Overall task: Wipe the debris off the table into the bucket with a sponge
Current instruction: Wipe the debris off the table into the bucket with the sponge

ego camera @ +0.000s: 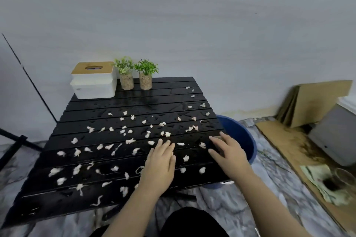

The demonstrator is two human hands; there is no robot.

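A black slatted table is wet and strewn with several white scraps of debris. A blue bucket stands on the floor against the table's right edge, partly hidden by my right hand. My right hand lies near that right edge, its fingers curled over a dark sponge that is mostly hidden beneath it. My left hand rests palm down on the table just left of it, fingers stretched out and holding nothing.
A white tissue box with a wooden lid and two small potted plants stand at the table's far left corner. Cardboard sheets and a grey box lie on the floor to the right. My dark-clad knee is below the table.
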